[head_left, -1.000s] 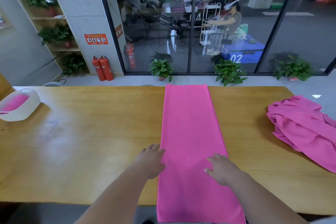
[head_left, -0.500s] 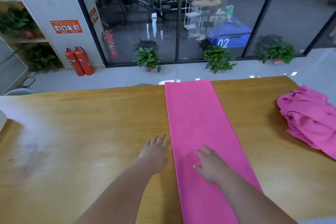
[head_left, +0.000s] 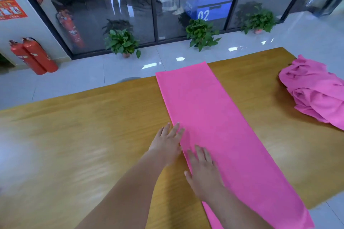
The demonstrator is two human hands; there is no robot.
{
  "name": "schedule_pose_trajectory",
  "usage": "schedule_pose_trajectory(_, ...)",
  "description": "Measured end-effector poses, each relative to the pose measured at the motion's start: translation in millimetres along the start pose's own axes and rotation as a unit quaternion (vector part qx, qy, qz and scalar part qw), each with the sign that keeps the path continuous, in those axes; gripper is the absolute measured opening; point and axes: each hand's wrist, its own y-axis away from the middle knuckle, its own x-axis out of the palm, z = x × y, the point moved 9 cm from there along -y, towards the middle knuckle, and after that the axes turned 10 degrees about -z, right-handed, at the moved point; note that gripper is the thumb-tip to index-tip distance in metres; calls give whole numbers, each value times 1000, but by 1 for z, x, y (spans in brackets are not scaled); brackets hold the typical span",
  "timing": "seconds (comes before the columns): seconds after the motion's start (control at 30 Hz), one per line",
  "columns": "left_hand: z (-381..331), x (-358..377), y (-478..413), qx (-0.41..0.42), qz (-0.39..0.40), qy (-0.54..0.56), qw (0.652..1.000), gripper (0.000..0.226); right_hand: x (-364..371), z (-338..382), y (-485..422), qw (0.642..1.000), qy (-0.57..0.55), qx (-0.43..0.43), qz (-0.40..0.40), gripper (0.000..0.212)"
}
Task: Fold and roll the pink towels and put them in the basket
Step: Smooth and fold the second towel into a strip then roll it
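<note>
on the wooden table [head_left: 74, 135] a long folded pink towel [head_left: 214, 126] lies flat across its width. both hands rest flat with fingers spread on its left edge, gripping nothing: left hand [head_left: 167, 143] ahead, right hand [head_left: 202, 171] nearer. a crumpled towel pile [head_left: 314, 91] sits well apart at right.

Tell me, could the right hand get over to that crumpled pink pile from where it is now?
Probably yes. The right hand lies flat on the folded pink towel, and only that towel and bare wooden table lie between it and the crumpled pink towels. It might take a stretch.
</note>
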Motion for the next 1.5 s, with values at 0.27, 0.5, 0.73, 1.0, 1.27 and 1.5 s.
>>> schedule_pose_trajectory(0.27, 77, 15, -12, -151, -23, 4, 988, 70, 17, -3, 0, 999, 4, 39, 13, 74)
schedule_pose_trajectory(0.5, 57, 13, -25, -101, -50, 68, 991, 72, 15, -2, -8, 998, 41, 48, 11, 74)
schedule_pose_trajectory(0.73, 38, 8, -39, -95, -63, 104, 988, 69, 16, 0, -8, 996, 84, 11, 0, 83)
schedule_pose_trajectory(1.0, 38, -8, -56, -187, -94, 247, 946, 61, 9, 1, -4, 997, 71, 15, -16, 56)
schedule_pose_trajectory(1.27, 41, -2, -62, -253, -80, 360, 894, 60, -4, 15, -3, 999, 37, -1, 12, 63)
schedule_pose_trajectory(1.5, 54, 9, -45, -300, -84, 452, 836, 60, -5, 26, 3, 999, 16, -29, 37, 74)
